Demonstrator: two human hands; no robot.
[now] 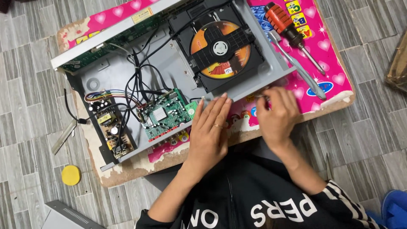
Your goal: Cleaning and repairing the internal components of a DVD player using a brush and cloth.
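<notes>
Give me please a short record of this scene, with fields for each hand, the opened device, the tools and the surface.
left hand: flat, fingers on the near edge of the opened disc player
right hand: fingers curled at the player's near right corner; any held item cannot be made out
disc: orange, sits in the drive
green circuit board: inside, beside the left hand
screwdriver: red-black handle, lies on the pink board
floor: grey tiles
</notes>
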